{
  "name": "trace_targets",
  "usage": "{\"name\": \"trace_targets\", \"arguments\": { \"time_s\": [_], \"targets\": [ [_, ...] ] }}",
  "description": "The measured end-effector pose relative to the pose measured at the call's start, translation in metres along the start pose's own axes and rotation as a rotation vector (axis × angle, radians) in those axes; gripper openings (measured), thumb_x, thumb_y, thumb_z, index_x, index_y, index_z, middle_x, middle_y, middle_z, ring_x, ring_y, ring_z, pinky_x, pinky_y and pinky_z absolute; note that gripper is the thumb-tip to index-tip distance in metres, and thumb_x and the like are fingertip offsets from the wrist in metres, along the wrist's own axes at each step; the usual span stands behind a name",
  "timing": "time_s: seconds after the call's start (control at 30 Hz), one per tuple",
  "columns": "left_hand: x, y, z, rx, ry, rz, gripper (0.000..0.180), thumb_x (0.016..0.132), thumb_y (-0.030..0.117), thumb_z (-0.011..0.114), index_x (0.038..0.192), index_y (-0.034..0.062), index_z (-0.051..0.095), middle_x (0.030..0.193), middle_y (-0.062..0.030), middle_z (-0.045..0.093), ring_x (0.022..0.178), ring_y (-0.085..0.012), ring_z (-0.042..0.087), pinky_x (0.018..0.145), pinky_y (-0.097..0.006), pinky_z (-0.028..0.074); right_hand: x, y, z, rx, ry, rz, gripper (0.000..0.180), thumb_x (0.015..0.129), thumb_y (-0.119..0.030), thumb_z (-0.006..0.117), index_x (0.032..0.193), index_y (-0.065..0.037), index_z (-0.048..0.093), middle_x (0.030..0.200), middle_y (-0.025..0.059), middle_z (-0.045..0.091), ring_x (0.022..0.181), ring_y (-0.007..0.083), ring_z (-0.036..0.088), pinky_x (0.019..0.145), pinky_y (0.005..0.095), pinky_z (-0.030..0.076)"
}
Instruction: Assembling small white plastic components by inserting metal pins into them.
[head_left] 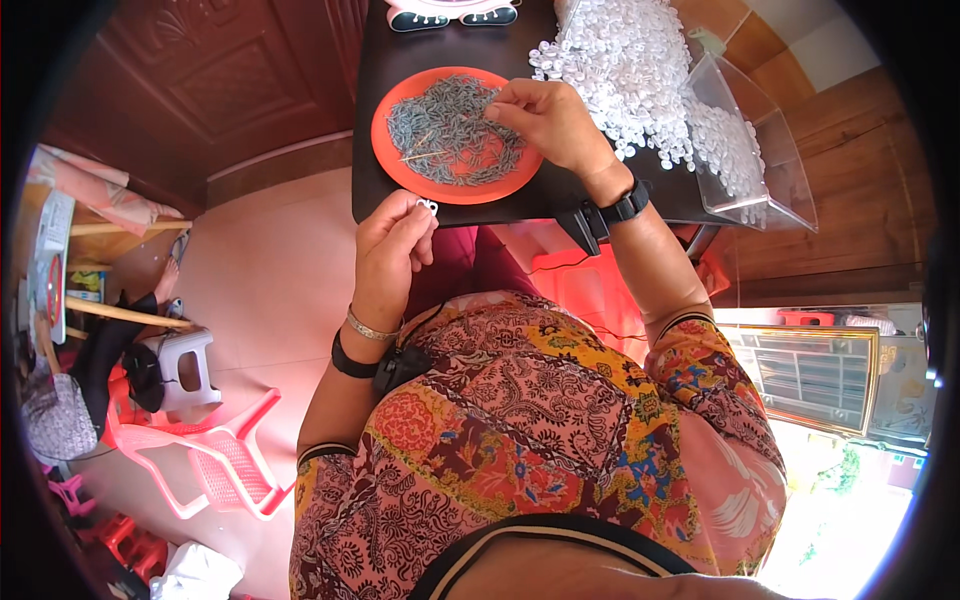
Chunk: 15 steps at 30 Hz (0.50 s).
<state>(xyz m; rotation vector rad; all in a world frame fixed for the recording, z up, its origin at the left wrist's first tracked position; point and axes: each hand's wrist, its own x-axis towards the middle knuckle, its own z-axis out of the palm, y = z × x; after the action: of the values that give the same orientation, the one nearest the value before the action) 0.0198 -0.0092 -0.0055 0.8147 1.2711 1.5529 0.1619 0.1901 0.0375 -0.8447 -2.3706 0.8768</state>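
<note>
A person in a floral blouse [520, 400] was at a dark table [375, 60], both bare hands raised near the top centre of the frame, beside an orange-red plate [383, 165] strewn with slender grey nails [450, 110]. The right hand [548, 118] reached over the plate's right side, thumb and forefinger drawn nearly together above the heap; from where I stood, I could not tell whether a nail was caught between them. The left hand [393, 242] hung just below the plate's lower rim in the frame, its fingers curled, with thumb and forefinger pinching a small white plastic clip [428, 207].

The heap of nails lay above the clip in the frame, its right part just beside the right fingertips, making the right hand the nearer of the two. The nails pointed every which way, sharing no long axis; a thin tan stick [425, 155] among them ran roughly left to right on the plate's lower left.

At the upper right of the frame, beyond the right hand, spread a mound of small white plastic pieces [620, 70], apparently of the clip's kind, with more of them in an open clear plastic bin [785, 175].
</note>
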Motion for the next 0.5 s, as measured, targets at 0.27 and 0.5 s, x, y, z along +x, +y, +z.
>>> {"name": "trace_targets", "arguments": {
  "time_s": [0.27,0.5],
  "targets": [
    [0.008,0.017,0.015,0.038,-0.048,0.094,0.02,0.089,0.018,0.052,0.077,0.0025,0.055,0.059,0.0021,0.048,0.053,-0.0039,0.042,0.048,-0.019,0.03,-0.034,-0.031,0.005,0.647,-0.158,0.126,0.022,0.094,-0.026,0.056,0.086,-0.006,0.063,0.074,-0.0032,0.06,0.067,0.0041,0.053,0.06,0.0192,0.042],
    [0.008,0.022,0.027,0.02,-0.056,0.139,0.017,0.088,0.015,0.053,0.076,0.002,0.054,0.061,0.0019,0.048,0.054,-0.0038,0.041,0.049,-0.02,0.032,-0.054,-0.045,0.014,0.892,-0.199,0.124,0.017,0.092,-0.021,0.059,0.086,-0.006,0.064,0.072,-0.0034,0.06,0.065,0.0029,0.054,0.057,0.0173,0.041]
  ]
}}
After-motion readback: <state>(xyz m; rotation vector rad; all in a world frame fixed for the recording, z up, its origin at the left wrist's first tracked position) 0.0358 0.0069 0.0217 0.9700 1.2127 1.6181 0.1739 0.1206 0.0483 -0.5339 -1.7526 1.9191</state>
